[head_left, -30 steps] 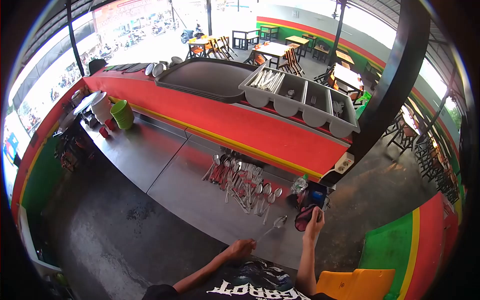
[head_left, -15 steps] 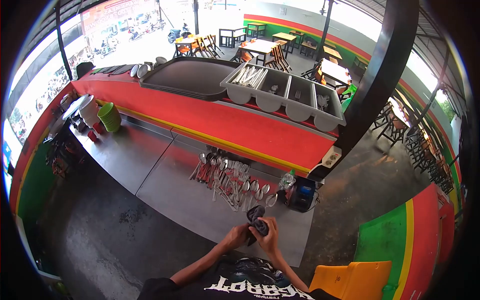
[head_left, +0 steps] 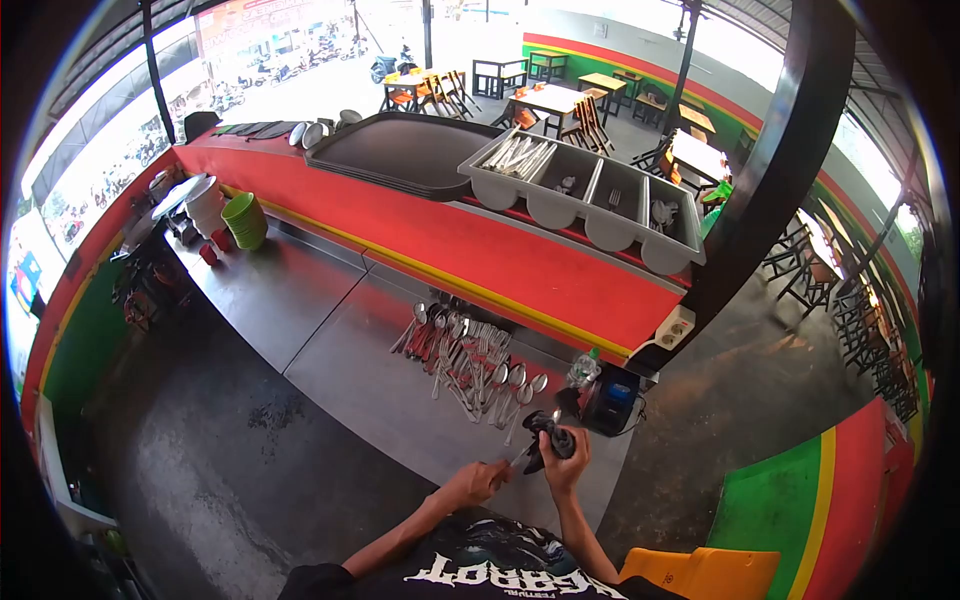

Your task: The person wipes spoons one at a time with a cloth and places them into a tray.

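Note:
My left hand (head_left: 480, 482) is closed on the handle of a metal spoon (head_left: 521, 457), low over the near edge of the steel counter. My right hand (head_left: 566, 458) grips a dark cloth (head_left: 537, 430) bunched around the spoon's upper part. A small shiny tip shows above the cloth; the rest of the bowl is hidden. Just beyond my hands, several loose spoons (head_left: 516, 377) lie with their handles toward me. Farther left is a heap of forks (head_left: 470, 350) and more spoons on the counter (head_left: 350, 385).
A clear plastic bottle (head_left: 583, 371) and a black device (head_left: 610, 400) stand right of the cutlery. On the red ledge are dark trays (head_left: 400, 150) and a grey cutlery box (head_left: 570, 205) with compartments. Green bowls (head_left: 245, 222) are stacked at far left. An orange chair (head_left: 705, 575) is at lower right.
My left hand has moved away from the cloth, exposing the spoon's handle between my hands. My right hand, with the cloth, has turned and shifted right. The camera view has shifted slightly.

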`<move>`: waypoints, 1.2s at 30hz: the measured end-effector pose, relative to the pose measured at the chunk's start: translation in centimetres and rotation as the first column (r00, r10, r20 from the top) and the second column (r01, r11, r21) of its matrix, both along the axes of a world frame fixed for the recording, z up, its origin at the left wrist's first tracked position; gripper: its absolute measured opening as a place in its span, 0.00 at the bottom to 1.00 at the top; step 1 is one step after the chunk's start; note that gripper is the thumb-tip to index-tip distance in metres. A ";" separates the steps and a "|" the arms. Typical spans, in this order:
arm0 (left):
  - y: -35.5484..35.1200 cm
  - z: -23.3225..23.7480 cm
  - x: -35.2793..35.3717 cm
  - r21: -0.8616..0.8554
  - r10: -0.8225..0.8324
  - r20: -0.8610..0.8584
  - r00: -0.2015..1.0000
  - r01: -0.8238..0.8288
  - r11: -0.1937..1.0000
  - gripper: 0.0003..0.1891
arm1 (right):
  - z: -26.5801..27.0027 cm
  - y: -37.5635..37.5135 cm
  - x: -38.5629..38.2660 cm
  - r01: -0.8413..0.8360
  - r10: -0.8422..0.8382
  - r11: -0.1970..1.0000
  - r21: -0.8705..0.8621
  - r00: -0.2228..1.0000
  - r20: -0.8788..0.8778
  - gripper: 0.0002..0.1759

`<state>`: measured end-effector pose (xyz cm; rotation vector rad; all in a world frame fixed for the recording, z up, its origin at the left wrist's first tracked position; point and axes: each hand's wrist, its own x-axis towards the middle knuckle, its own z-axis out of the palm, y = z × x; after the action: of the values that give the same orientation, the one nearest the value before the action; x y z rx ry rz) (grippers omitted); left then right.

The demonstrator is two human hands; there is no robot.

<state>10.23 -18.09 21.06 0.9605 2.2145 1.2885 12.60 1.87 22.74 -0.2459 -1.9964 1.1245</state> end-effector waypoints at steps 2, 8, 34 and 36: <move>-0.9 0.1 -0.1 -0.064 -0.050 -0.047 0.998 0.047 0.997 0.06 | -0.9 0.9 -0.9 0.115 -0.115 0.993 -0.034 0.993 -0.026 0.16; -3.2 0.6 0.9 0.026 -0.110 0.227 0.968 0.107 0.994 0.12 | -4.7 6.2 -1.6 0.156 0.009 0.914 -0.374 0.915 0.403 0.15; 8.6 8.1 -5.4 0.288 -0.241 0.276 0.930 0.159 0.944 0.15 | 7.1 5.4 -1.5 -0.399 0.560 0.697 -0.595 0.822 0.104 0.13; 10.6 9.8 -7.1 0.305 -0.224 0.192 0.955 0.159 0.939 0.15 | 9.0 5.7 -2.6 -0.367 0.449 0.777 -0.512 0.893 0.041 0.13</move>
<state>3.15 -7.51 30.85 1.0475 1.7481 1.5666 9.97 7.61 31.77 -0.1645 -1.9159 1.9604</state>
